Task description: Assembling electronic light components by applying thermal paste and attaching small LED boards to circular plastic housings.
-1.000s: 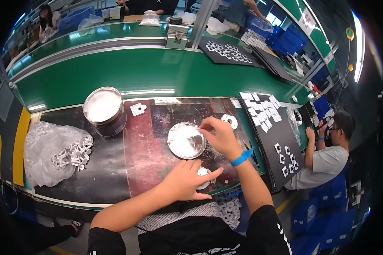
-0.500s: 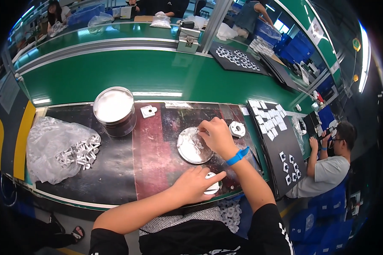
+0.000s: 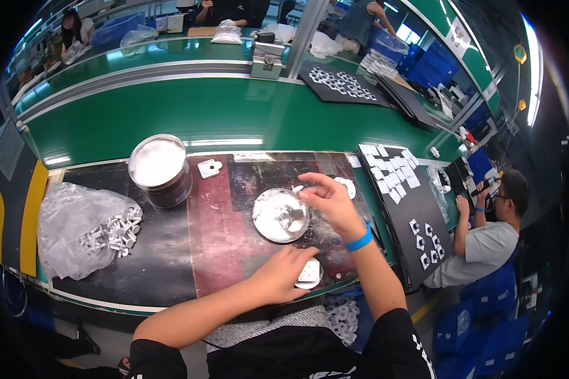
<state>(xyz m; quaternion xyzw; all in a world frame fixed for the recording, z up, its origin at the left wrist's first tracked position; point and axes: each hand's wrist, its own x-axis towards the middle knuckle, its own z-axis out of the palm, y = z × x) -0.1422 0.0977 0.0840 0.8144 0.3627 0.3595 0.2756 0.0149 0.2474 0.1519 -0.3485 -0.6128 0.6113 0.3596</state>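
Observation:
My left hand [image 3: 279,275] is closed on a white round part [image 3: 310,273] near the table's front edge; a square white face with small holes shows on top. My right hand [image 3: 330,203], with a blue wristband, is raised just right of a shallow round dish [image 3: 257,228]. Between its thumb and index finger I pinch a small white piece [image 3: 298,188], too small to make out its kind. White paste-like stuff lies in the dish. Beyond my right hand rests another white part [image 3: 346,186], partly hidden by it.
At left, a clear plastic bag [image 3: 60,237] spills several white stemmed pieces [image 3: 117,232]. A large tin [image 3: 164,189] with white contents stands behind, beside a white square part [image 3: 210,168]. Black boards [image 3: 395,218] with white parts lie right, near a co-worker [image 3: 480,246].
My right hand has lifted off the dish and moved slightly right, fingers now holding a small white piece. The part under my left hand has turned to show its square face.

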